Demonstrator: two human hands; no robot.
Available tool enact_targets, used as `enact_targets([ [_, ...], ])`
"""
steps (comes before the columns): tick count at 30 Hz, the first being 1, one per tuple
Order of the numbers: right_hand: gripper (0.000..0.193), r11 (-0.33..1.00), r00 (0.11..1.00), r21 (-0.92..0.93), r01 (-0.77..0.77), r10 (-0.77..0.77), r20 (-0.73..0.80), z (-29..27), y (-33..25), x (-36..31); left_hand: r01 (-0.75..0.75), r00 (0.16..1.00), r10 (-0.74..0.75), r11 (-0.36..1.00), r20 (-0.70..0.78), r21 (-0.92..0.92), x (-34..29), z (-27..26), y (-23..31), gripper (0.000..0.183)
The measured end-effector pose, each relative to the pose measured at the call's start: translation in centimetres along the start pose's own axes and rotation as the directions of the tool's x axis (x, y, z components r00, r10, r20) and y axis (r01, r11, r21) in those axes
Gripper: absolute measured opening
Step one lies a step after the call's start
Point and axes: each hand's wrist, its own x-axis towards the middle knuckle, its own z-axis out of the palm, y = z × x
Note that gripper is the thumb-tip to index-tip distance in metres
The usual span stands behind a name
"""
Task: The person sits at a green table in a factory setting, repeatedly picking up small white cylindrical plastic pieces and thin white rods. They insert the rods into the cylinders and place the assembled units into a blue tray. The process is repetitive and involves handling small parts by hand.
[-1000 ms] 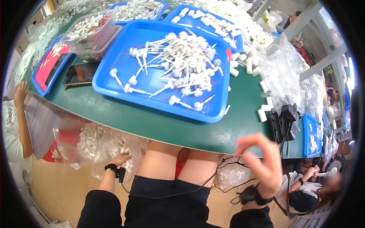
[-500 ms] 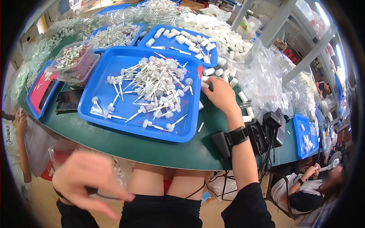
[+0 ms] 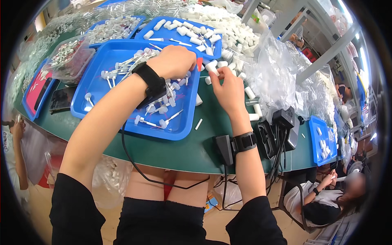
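Observation:
My left hand (image 3: pixel 173 62) reaches over the large blue tray (image 3: pixel 163 132), its fingers curled down at the pile of white sticks with round translucent heads (image 3: pixel 163 108). What those fingers hold, if anything, is hidden under the hand. Just right of the tray, my right hand (image 3: pixel 229 92) pinches a short white cylinder (image 3: pixel 212 67) between thumb and fingers. More white cylinders (image 3: pixel 250 92) lie loose around it on the green table. Each wrist wears a black strap with a small device.
Behind stands a blue tray of white cylinders (image 3: pixel 192 40), beside heaps of more. Left are a clear tub of small parts (image 3: pixel 69 61) and a dark phone-like slab (image 3: pixel 61 100). Black devices with cables (image 3: pixel 281 122) sit at right. Clear bags (image 3: pixel 271 69) and seated co-workers flank the table.
My left hand has swung up from below the table edge to the pile in the tray. The right hand now holds a cylinder raised between its fingers. The view has shifted slightly.

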Motion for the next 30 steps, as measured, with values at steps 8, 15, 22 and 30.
enact_targets([
  [8, 0.029, 0.967, 0.993, 0.25, -0.053, 0.077, -0.087, -0.3, -0.2, 0.3, -0.086, 0.95, 0.01, 0.969, -0.313, -0.233, -1.0, -0.6, -1.5, 0.016],
  [15, 0.023, 0.712, 1.0, 0.702, -0.018, 0.013, 0.012, -0.8, -1.4, -0.1, -0.173, 0.634, -0.04, 0.966, -0.772, -0.192, -5.1, -2.0, -0.9, 0.013],
  [22, 0.024, 0.314, 0.906, 0.874, -0.37, -0.083, 0.414, -1.9, -4.1, -2.1, -0.251, 0.836, -0.159, 0.741, -0.525, -0.623, -7.5, -2.3, -0.6, 0.013],
  [30, 0.021, 0.272, 0.889, 0.88, -0.389, -0.141, 0.436, -1.4, -4.8, -2.3, -0.172, 0.967, -0.044, 0.616, -0.251, -0.769, -9.5, -3.4, -1.5, 0.023],
])
